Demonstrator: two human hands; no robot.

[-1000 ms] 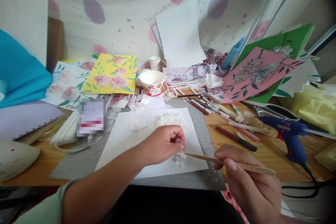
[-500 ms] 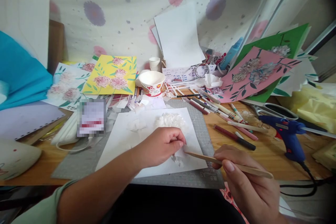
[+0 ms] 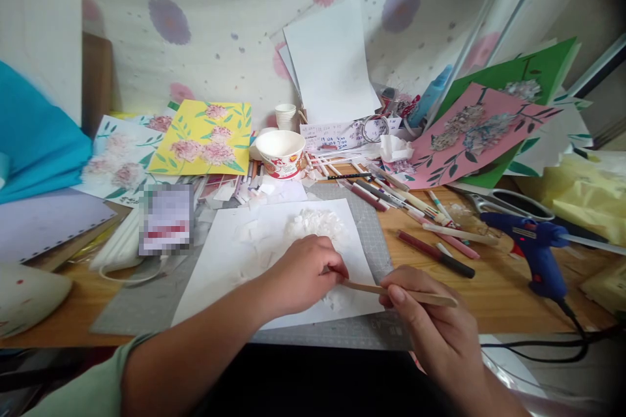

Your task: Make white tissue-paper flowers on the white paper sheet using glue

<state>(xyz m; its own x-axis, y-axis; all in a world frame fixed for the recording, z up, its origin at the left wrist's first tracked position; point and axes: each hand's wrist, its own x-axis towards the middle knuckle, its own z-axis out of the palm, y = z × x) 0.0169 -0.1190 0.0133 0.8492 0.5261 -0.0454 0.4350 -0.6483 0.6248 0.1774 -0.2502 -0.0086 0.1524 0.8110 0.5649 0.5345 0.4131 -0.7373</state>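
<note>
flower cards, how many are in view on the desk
4 at least. A yellow card and a white card lie back left; a pink card leans back right on a green card. Others may be hidden under the clutter.

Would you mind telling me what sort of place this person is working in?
Most likely a home craft desk for making paper-flower cards. A grey cutting mat lies under a white sheet, finished floral cards such as the yellow card lean behind, and a blue glue gun sits among scattered pens.
</note>
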